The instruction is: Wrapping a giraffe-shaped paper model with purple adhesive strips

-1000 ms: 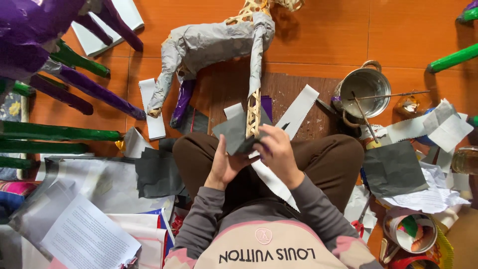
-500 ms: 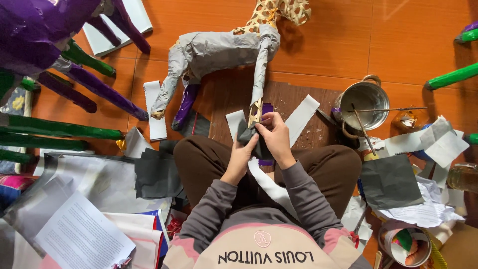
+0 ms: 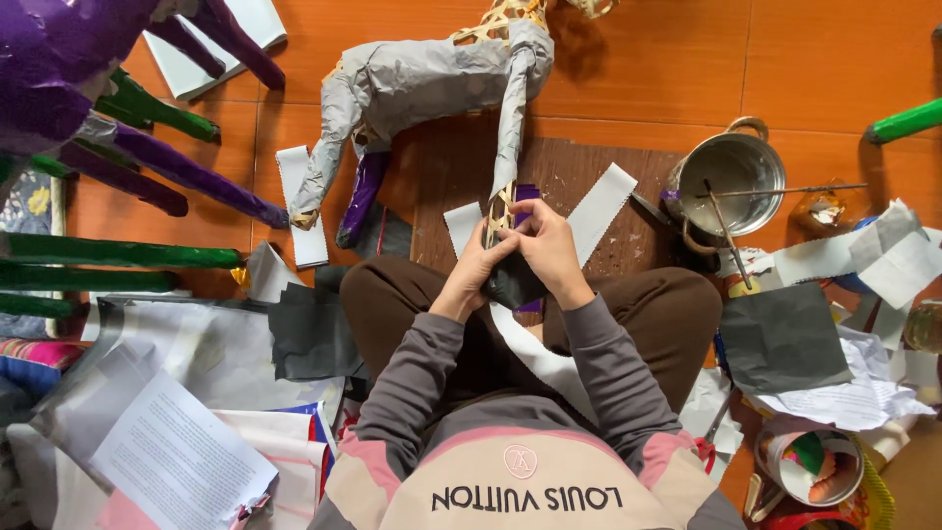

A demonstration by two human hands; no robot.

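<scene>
Orange floor [image 3: 805, 59] everywhere, littered with paper scraps. I'm looking down at the papier-mâché animal [image 3: 422, 83] lying ahead, one leg [image 3: 508, 147] stretched toward the lap. Left hand [image 3: 478, 267] pinches the leg's foot end, right hand [image 3: 547, 250] curls closed over a dark paper piece [image 3: 512, 287] there. Metal pot [image 3: 731, 172] sits right, purple legs [image 3: 177, 167] left.

On my left I see purple legs [image 3: 147, 157] and green sticks [image 3: 108, 253] crossing the orange floor [image 3: 805, 59]. A steel pot [image 3: 731, 172] sits at upper right with a stick [image 3: 726, 221] across its rim. Grey paper [image 3: 780, 339] lies below it, just beside crumpled white scraps [image 3: 863, 397]. Printed sheets [image 3: 177, 456] pile at lower left, and a cup [image 3: 810, 461] stands at lower right.
</scene>
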